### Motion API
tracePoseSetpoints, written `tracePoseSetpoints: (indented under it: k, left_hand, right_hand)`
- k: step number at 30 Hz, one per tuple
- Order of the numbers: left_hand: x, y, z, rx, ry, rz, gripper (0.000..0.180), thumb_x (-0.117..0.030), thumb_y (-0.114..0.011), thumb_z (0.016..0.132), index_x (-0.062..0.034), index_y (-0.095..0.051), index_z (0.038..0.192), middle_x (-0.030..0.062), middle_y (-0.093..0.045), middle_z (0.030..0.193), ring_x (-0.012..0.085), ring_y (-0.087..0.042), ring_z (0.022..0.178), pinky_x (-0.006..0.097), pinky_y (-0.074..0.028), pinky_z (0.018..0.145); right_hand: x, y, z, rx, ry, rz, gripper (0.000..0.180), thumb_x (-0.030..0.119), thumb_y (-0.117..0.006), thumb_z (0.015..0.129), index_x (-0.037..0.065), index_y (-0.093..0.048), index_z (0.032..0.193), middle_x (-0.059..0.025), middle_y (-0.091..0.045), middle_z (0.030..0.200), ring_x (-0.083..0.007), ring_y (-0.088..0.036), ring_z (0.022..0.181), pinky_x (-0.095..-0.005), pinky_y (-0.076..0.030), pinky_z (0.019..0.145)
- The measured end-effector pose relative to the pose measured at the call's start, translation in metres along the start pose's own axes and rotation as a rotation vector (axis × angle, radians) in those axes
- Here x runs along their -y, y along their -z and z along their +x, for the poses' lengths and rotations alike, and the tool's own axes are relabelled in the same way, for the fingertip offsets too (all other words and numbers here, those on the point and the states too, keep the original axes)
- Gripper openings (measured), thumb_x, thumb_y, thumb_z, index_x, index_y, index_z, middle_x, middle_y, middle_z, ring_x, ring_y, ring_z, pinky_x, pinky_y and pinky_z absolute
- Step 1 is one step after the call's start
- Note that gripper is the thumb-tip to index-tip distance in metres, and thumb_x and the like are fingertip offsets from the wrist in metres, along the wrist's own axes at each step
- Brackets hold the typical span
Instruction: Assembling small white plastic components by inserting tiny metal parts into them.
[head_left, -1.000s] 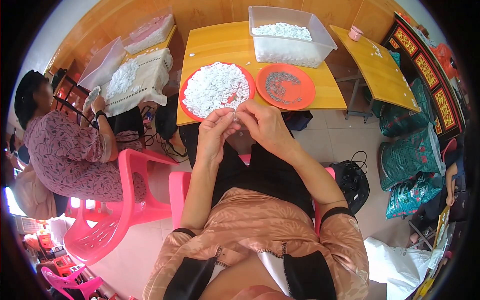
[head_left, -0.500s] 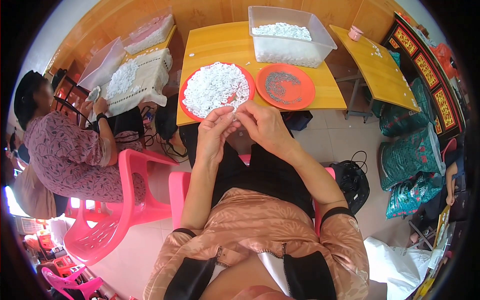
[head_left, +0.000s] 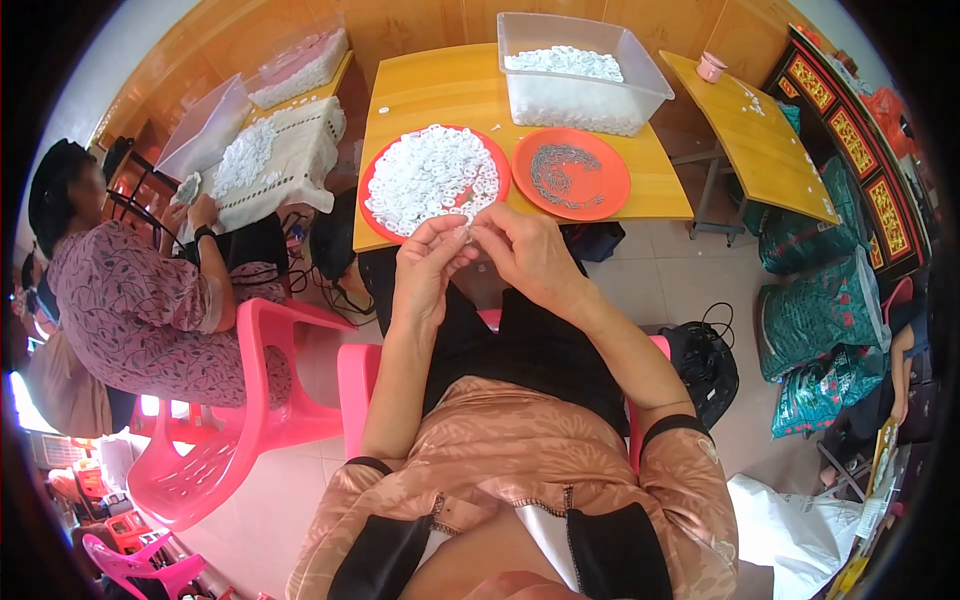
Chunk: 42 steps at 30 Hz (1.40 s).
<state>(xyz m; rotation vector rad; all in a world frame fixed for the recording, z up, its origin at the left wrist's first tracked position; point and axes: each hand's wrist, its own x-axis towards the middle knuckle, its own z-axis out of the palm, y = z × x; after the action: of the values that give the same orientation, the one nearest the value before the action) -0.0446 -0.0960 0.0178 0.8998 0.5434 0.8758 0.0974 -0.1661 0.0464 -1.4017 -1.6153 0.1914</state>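
My left hand [head_left: 430,265] and my right hand [head_left: 532,258] meet above my lap, just in front of the yellow table's near edge. Thumb and fingers of the left pinch a small white plastic piece [head_left: 467,222], mostly covered by the fingertips. Against it the right thumb and forefinger are pressed together; what they grip is too small to make out. Just beyond the hands, a red plate [head_left: 364,205] bears a heap of white ring-like plastic pieces [head_left: 432,178]. To its right, an orange-red plate [head_left: 608,185] carries many thin grey metal pins [head_left: 550,172].
A clear plastic bin [head_left: 590,105] of white pieces stands at the table's back. At left, a seated person [head_left: 150,300] handles pieces at a cloth-covered table [head_left: 300,160]. Pink chairs [head_left: 262,370] are beside me; green sacks [head_left: 815,310] and a black bag [head_left: 700,365] lie right.
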Motion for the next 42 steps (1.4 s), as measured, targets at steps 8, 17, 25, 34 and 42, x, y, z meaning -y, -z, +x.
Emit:
tracePoseSetpoints:
  k: [8,17,25,34,42]
  left_hand:
    - [0.0015,-0.0001,0.0,-0.012,0.004,-0.003,0.017,-0.005,-0.06,0.086,0.0007,-0.06,0.102,0.0066,-0.065,0.084,0.0102,-0.061,0.069,0.019,-0.048,0.064]
    - [0.0048,0.0001,0.0029,-0.025,0.012,-0.02,0.016,-0.007,-0.06,0.087,0.0004,-0.061,0.102,0.0062,-0.065,0.085,0.01,-0.061,0.07,0.02,-0.048,0.065]
    - [0.005,0.0025,0.0036,-0.011,0.037,-0.041,0.017,-0.006,-0.059,0.087,0.0009,-0.061,0.103,0.0059,-0.065,0.086,0.0107,-0.062,0.072,0.021,-0.049,0.067]
    - [0.0024,-0.0026,0.0007,0.004,-0.044,0.049,0.017,-0.004,-0.06,0.086,0.0013,-0.06,0.103,0.0079,-0.066,0.089,0.0123,-0.064,0.077,0.021,-0.051,0.069]
    - [0.0014,-0.004,0.0022,-0.022,-0.046,0.061,0.016,-0.004,-0.061,0.086,0.0011,-0.06,0.101,0.0083,-0.066,0.087,0.0121,-0.065,0.076,0.02,-0.051,0.069]
  right_hand:
    - [-0.0003,-0.0002,-0.0004,0.001,-0.005,0.009,0.011,0.01,-0.058,0.086,-0.001,-0.056,0.086,-0.0148,-0.062,0.073,-0.0311,-0.062,0.066,-0.0342,-0.047,0.058]
    - [-0.0065,-0.0072,-0.0016,0.004,0.011,-0.045,0.012,0.011,-0.058,0.086,-0.001,-0.055,0.085,-0.0162,-0.061,0.073,-0.034,-0.06,0.066,-0.0374,-0.046,0.056]
    - [-0.0055,-0.0067,-0.0016,0.001,0.024,-0.062,0.011,0.01,-0.057,0.086,0.0,-0.055,0.086,-0.0176,-0.06,0.073,-0.0357,-0.06,0.067,-0.0387,-0.045,0.056]
    - [-0.0018,-0.0021,-0.0014,-0.02,0.02,-0.033,0.009,0.009,-0.056,0.086,0.001,-0.056,0.089,-0.0184,-0.059,0.073,-0.0354,-0.06,0.066,-0.0385,-0.046,0.056]
    - [-0.0034,-0.0007,0.0004,0.0,0.023,-0.041,0.008,0.009,-0.055,0.086,0.001,-0.057,0.089,-0.0181,-0.058,0.074,-0.0355,-0.059,0.069,-0.0381,-0.046,0.057]
